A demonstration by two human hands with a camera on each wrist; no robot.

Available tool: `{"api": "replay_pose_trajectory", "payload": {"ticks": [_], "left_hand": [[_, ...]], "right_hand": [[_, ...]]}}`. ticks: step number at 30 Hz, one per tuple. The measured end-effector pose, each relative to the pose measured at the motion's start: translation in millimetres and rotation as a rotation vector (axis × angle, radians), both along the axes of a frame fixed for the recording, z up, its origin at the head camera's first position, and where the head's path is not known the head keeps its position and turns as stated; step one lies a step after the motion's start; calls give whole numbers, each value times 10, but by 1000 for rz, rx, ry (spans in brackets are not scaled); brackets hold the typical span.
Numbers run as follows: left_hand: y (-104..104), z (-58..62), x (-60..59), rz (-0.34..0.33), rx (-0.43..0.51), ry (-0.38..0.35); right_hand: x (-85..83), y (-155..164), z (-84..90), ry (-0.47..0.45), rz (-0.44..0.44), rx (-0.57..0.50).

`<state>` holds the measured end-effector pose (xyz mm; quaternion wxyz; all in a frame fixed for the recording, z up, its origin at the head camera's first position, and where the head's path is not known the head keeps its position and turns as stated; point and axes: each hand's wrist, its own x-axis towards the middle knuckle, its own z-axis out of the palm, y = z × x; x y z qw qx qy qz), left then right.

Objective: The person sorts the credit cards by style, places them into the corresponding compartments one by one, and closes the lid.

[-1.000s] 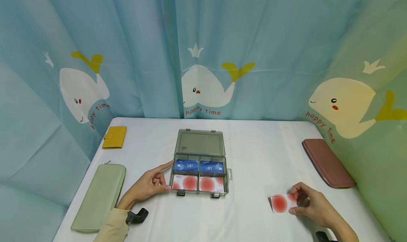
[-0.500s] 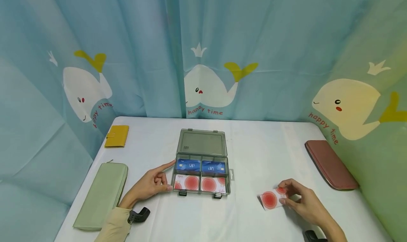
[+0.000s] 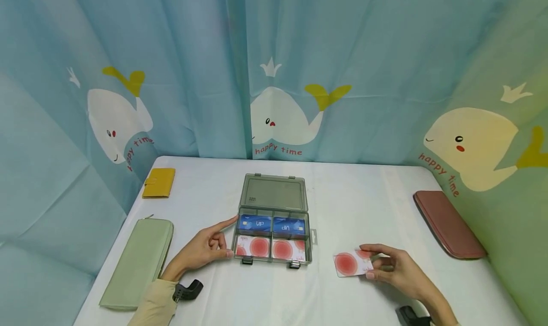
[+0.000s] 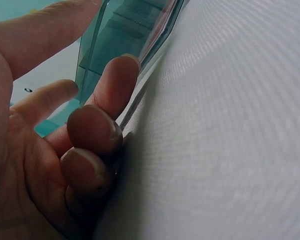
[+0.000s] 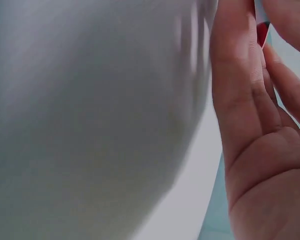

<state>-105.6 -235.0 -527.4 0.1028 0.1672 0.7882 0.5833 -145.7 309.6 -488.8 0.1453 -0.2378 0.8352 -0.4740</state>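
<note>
A clear grey box point(image 3: 273, 219) lies open at the table's middle, lid folded back. Two blue cards point(image 3: 272, 225) fill its far compartments and white cards with red circles point(image 3: 270, 248) its near ones. My left hand point(image 3: 205, 250) rests against the box's left side point(image 4: 97, 65), forefinger stretched along the wall, thumb at the near corner. To the right of the box my right hand point(image 3: 391, 268) pinches a white card with a red circle point(image 3: 352, 263) just above the table; that card's edge point(image 5: 260, 27) shows between fingers in the right wrist view.
A pale green long wallet point(image 3: 139, 261) lies at the left front, a small yellow wallet point(image 3: 159, 182) at the far left, a reddish-brown wallet point(image 3: 447, 222) at the right edge. Whale-print curtains ring the white table point(image 3: 355, 202).
My right hand has carried the red-circle card leftward, toward the box. The left hand has stayed against the box's side.
</note>
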Motion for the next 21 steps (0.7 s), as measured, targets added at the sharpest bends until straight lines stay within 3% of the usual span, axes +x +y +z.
{"api": "replay_pose_trajectory", "payload": {"ticks": [14,21], "left_hand": [[0,-22,4,-4,10,13],[-1,-18,-2,-3,6,10]], "right_hand": [[-139,-369,69,54,42,-107],[-196,-625,130,73,39,-105]]}}
